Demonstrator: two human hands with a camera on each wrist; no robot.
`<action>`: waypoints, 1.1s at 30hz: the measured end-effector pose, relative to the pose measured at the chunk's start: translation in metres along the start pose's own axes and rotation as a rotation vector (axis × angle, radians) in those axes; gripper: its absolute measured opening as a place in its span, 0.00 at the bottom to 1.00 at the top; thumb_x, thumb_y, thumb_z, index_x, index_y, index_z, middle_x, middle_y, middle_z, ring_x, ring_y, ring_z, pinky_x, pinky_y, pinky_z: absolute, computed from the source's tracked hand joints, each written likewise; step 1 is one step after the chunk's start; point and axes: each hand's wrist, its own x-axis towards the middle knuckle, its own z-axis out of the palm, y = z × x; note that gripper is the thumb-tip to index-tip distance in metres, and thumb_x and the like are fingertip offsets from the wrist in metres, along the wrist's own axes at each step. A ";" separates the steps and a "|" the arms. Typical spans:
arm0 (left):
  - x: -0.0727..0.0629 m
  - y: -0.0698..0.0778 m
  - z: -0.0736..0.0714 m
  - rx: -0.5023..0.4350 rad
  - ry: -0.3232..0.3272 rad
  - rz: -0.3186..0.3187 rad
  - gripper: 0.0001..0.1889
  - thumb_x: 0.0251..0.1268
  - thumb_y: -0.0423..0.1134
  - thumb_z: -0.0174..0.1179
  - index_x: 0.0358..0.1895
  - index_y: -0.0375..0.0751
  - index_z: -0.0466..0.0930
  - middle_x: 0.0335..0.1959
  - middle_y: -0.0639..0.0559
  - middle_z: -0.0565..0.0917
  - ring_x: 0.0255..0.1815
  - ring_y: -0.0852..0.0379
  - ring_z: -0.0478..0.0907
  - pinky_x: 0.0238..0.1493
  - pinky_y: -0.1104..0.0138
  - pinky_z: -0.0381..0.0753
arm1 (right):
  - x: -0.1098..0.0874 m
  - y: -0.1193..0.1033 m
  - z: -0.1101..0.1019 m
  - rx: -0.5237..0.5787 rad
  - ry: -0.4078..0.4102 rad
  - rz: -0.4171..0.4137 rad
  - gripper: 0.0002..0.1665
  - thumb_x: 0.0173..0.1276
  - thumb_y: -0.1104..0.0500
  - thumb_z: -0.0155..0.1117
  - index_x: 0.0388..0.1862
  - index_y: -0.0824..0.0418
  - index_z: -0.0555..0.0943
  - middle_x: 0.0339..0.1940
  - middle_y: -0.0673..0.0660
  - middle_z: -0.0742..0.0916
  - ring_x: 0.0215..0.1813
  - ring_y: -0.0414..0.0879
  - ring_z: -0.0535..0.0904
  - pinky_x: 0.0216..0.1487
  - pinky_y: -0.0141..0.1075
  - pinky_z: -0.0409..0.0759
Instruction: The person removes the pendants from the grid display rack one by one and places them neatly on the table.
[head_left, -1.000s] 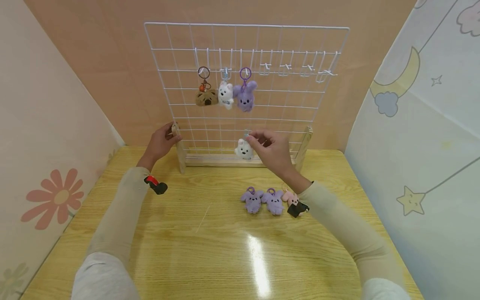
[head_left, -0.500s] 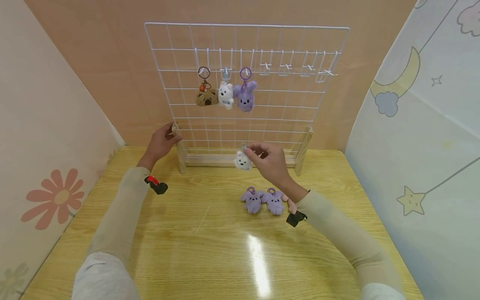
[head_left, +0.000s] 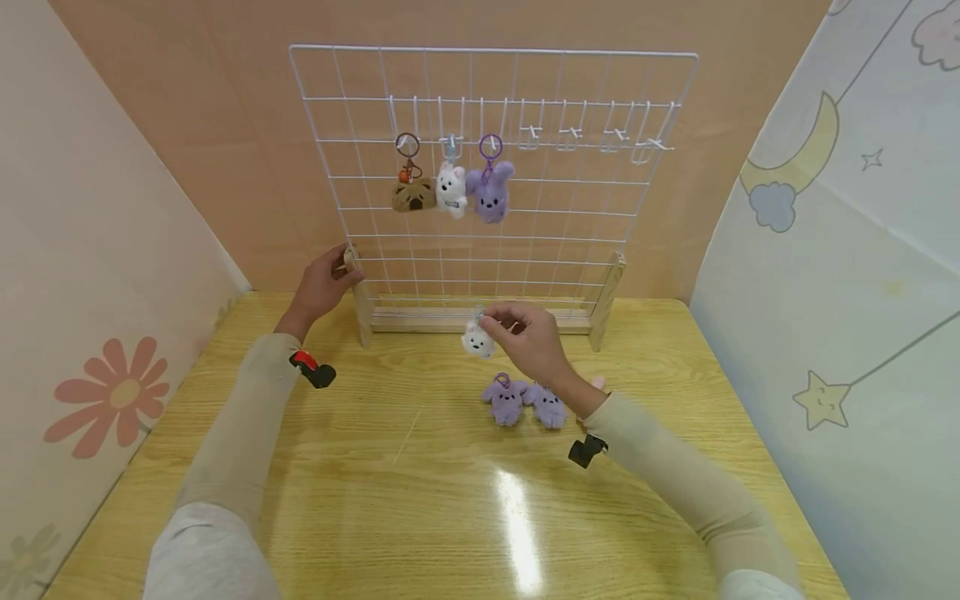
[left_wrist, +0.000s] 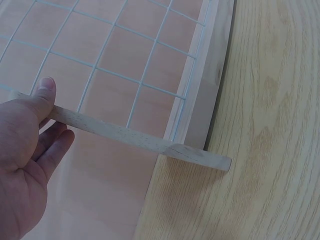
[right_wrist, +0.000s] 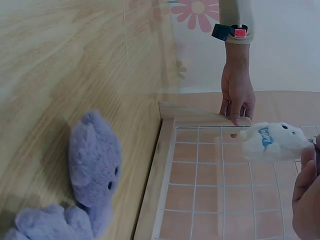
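Observation:
My right hand [head_left: 532, 340] pinches the top clasp of a white plush keychain [head_left: 477, 341] between thumb and fingers. The toy dangles in front of the rack's bottom rail; blue lettering shows on its body in the right wrist view. At the rack's left side, my left hand [head_left: 321, 287] grips the wooden end post [left_wrist: 130, 134], thumb on one face and fingers on the other. From the white wire grid [head_left: 555, 192] hang a brown bear-faced keychain [head_left: 412, 195], another white plush keychain [head_left: 452, 192] and a purple bunny keychain [head_left: 491, 196].
Two purple plush keychains, one left [head_left: 506, 404] and one right [head_left: 550, 408], lie on the wooden table [head_left: 337, 492]. A pink plush [head_left: 597, 382] is mostly hidden behind my right forearm. Several white hooks [head_left: 573, 133] without toys continue rightward along the grid.
My right hand has come down and slightly left with the white plush keychain, away from the grid. The left hand keeps its place on the post.

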 end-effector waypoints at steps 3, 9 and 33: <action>-0.001 0.000 0.000 -0.010 -0.001 -0.001 0.35 0.79 0.41 0.56 0.81 0.34 0.54 0.77 0.33 0.64 0.75 0.34 0.66 0.69 0.45 0.73 | -0.003 0.002 0.003 0.006 -0.015 0.010 0.06 0.71 0.66 0.68 0.42 0.69 0.88 0.32 0.64 0.89 0.30 0.53 0.81 0.29 0.27 0.77; -0.002 0.001 0.000 -0.014 0.002 0.005 0.35 0.79 0.40 0.57 0.81 0.34 0.54 0.77 0.33 0.64 0.75 0.35 0.66 0.69 0.45 0.73 | -0.007 0.027 0.012 -0.001 -0.042 0.025 0.06 0.72 0.65 0.68 0.42 0.67 0.88 0.31 0.63 0.89 0.29 0.53 0.81 0.25 0.28 0.74; 0.000 -0.001 0.000 -0.014 0.004 -0.008 0.34 0.79 0.40 0.57 0.81 0.34 0.54 0.76 0.32 0.65 0.74 0.33 0.66 0.68 0.43 0.73 | -0.040 0.062 0.031 0.035 -0.240 0.106 0.07 0.73 0.54 0.70 0.42 0.55 0.90 0.35 0.49 0.90 0.33 0.43 0.83 0.25 0.33 0.81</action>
